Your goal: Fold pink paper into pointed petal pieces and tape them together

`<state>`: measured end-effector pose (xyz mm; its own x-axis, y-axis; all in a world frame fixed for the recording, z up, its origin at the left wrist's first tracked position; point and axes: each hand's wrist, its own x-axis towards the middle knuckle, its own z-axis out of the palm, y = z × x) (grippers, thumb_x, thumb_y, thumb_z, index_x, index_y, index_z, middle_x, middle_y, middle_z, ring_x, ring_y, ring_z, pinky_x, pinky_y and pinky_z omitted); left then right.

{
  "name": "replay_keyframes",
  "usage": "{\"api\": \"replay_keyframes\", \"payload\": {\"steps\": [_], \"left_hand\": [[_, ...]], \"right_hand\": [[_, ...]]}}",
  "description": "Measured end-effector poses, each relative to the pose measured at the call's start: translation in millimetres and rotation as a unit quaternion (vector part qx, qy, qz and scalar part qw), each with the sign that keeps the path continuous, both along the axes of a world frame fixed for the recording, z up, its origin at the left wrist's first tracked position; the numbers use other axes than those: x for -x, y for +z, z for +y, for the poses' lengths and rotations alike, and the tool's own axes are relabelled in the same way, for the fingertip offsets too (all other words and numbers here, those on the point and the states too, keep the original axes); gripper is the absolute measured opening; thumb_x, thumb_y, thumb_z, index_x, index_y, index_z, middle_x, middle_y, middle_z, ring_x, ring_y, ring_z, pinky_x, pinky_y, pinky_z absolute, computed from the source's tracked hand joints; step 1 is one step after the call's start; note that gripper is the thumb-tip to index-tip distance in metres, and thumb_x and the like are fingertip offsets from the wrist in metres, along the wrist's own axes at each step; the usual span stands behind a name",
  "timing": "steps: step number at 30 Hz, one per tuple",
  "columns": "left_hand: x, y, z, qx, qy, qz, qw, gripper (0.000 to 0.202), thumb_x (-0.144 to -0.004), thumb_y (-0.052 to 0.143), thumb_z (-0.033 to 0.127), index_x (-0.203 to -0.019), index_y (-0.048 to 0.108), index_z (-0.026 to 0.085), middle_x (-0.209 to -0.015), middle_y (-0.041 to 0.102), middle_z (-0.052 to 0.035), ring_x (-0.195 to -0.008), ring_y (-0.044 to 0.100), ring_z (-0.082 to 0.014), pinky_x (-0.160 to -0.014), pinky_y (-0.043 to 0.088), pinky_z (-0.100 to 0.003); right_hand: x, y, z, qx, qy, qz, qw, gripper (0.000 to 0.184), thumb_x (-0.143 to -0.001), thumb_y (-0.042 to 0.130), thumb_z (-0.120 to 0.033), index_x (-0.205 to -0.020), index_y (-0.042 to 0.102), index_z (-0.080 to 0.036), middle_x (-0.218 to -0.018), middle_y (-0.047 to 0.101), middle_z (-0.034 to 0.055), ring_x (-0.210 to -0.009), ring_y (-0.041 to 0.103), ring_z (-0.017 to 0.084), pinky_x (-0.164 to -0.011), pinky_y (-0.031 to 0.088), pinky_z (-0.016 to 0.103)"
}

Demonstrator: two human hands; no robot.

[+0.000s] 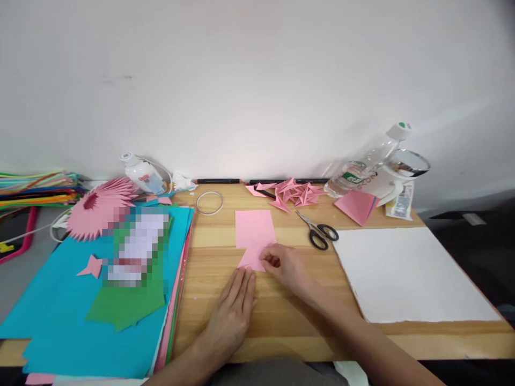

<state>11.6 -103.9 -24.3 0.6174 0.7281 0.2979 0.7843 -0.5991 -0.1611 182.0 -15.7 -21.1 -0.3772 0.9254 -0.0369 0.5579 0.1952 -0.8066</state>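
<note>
Pressing down with outstretched fingers, the left hand (pixel 233 313) lay flat at the lower edge of a small pink paper (pixel 251 256). The right hand (pixel 285 262) was curled at that paper's right side, thumb and fingers drawn in close against it; whether they pinched it could not be told. The two hands were apart, with the small paper between them on the wooden table (pixel 213 230), its upper tip overlapping the lower edge of a square pink sheet (pixel 253 225).

Just beyond, to the right, lay black-handled scissors (pixel 317 234), blades slightly parted. Pointed pink folded pieces (pixel 298 194) clustered near the wall, by dark pens (pixel 219 181), while a thin white ring (pixel 207 214) lay left of the sheet.

Farther right, a clear bottle (pixel 360 166) with a green label stood behind a folded pink piece (pixel 357 206), and a large white sheet (pixel 414 273) covered the table's right side.

On the left, blue paper (pixel 120 351) topped a stack, bearing green paper (pixel 132 311), a small pink folded shape (pixel 93 266) and a rectangular item obscured by pixelation. A pleated pink wheel (pixel 108 212) rested at the stack's far edge, near a white bottle (pixel 145 176).
</note>
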Motion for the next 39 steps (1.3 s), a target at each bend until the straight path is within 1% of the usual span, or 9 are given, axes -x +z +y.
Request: {"api": "replay_keyframes", "payload": {"steps": [5, 10, 16, 22, 26, 30, 33, 36, 39], "left_hand": [[0.9, -1.1, -1.0, 0.012, 0.000, 0.015, 1.000, 0.041, -0.088, 0.039, 0.015, -0.126, 0.041, 0.000, -0.127, 0.051, -0.0180, -0.123, 0.040, -0.0281, -0.097, 0.043, -0.038], [-0.7, -0.4, -0.1, -0.008, 0.004, 0.017, 1.000, 0.034, -0.088, 0.040, 0.013, -0.118, 0.049, 0.000, -0.123, 0.056, -0.0170, -0.120, 0.045, -0.0275, -0.096, 0.044, -0.037], [-1.2, 3.5, 1.1, -0.016, -0.001, 0.007, 1.000, 0.033, -0.088, 0.039, 0.014, -0.115, 0.052, 0.001, -0.119, 0.059, -0.0161, -0.114, 0.051, -0.0265, -0.093, 0.046, -0.037], [0.6, -0.8, 2.1, -0.012, 0.012, -0.023, 1.000, 0.038, -0.089, 0.038, 0.014, -0.126, 0.045, 0.007, -0.122, 0.057, -0.0135, -0.115, 0.051, -0.0227, -0.098, 0.038, -0.040], [1.7, 0.3, 3.6, 0.013, 0.023, -0.022, 0.999, 0.034, -0.091, 0.034, 0.015, -0.119, 0.052, 0.010, -0.123, 0.057, -0.0123, -0.113, 0.052, -0.0219, -0.093, 0.038, -0.040], [2.7, 3.1, 6.1, 0.020, 0.020, -0.020, 0.999, 0.033, -0.092, 0.034, 0.019, -0.114, 0.056, 0.010, -0.121, 0.059, -0.0116, -0.110, 0.054, -0.0225, -0.090, 0.039, -0.039], [2.3, 2.9, 7.3, 0.010, 0.009, -0.030, 0.999, 0.032, -0.091, 0.036, 0.022, -0.110, 0.058, 0.009, -0.118, 0.061, -0.0113, -0.108, 0.056, -0.0234, -0.090, 0.040, -0.039], [1.3, 0.3, 6.2, -0.003, -0.005, -0.042, 0.999, 0.031, -0.090, 0.036, 0.018, -0.109, 0.058, 0.007, -0.117, 0.061, -0.0124, -0.108, 0.056, -0.0243, -0.094, 0.040, -0.039], [1.8, -3.0, 3.0, -0.003, -0.007, -0.031, 1.000, 0.031, -0.088, 0.036, 0.013, -0.111, 0.055, 0.005, -0.119, 0.059, -0.0150, -0.111, 0.054, -0.0252, -0.095, 0.041, -0.039]], "right_hand": [[0.3, 0.2, 0.3, -0.002, 0.005, -0.002, 1.000, 0.012, -0.067, 0.051, -0.008, -0.065, 0.061, -0.016, -0.063, 0.059, -0.0001, -0.055, 0.051, 0.010, -0.054, 0.039, 0.019], [0.3, 1.2, 0.2, -0.002, 0.004, 0.002, 1.000, 0.013, -0.066, 0.050, -0.007, -0.065, 0.060, -0.016, -0.063, 0.059, 0.0000, -0.055, 0.051, 0.010, -0.055, 0.039, 0.019], [0.9, 2.5, -0.1, -0.002, 0.000, 0.001, 1.000, 0.013, -0.065, 0.051, -0.006, -0.065, 0.060, -0.015, -0.064, 0.059, 0.0004, -0.055, 0.051, 0.010, -0.055, 0.039, 0.020], [0.3, 2.0, 0.5, 0.009, 0.000, -0.004, 1.000, 0.012, -0.065, 0.051, -0.006, -0.064, 0.060, -0.015, -0.063, 0.059, 0.0003, -0.055, 0.050, 0.010, -0.054, 0.039, 0.020], [0.2, -0.2, 0.5, 0.002, 0.002, -0.003, 1.000, 0.012, -0.066, 0.051, -0.007, -0.067, 0.060, -0.015, -0.063, 0.059, 0.0001, -0.056, 0.051, 0.011, -0.055, 0.039, 0.020], [-0.3, -1.5, -0.2, -0.005, 0.007, -0.014, 1.000, 0.012, -0.068, 0.051, -0.006, -0.070, 0.060, -0.015, -0.066, 0.059, 0.0011, -0.058, 0.052, 0.011, -0.057, 0.040, 0.021], [-1.7, 0.8, -1.5, -0.014, 0.022, -0.028, 0.999, 0.013, -0.070, 0.051, -0.006, -0.075, 0.060, -0.015, -0.070, 0.058, 0.0020, -0.059, 0.052, 0.011, -0.057, 0.040, 0.021], [-2.8, 4.3, -2.7, -0.031, 0.040, -0.037, 0.998, 0.013, -0.073, 0.051, -0.006, -0.077, 0.060, -0.015, -0.071, 0.057, 0.0025, -0.060, 0.052, 0.012, -0.058, 0.040, 0.022], [-3.0, 4.8, -2.7, -0.045, 0.045, -0.041, 0.997, 0.013, -0.075, 0.051, -0.007, -0.075, 0.061, -0.015, -0.072, 0.057, 0.0029, -0.061, 0.052, 0.012, -0.059, 0.040, 0.022]]}}
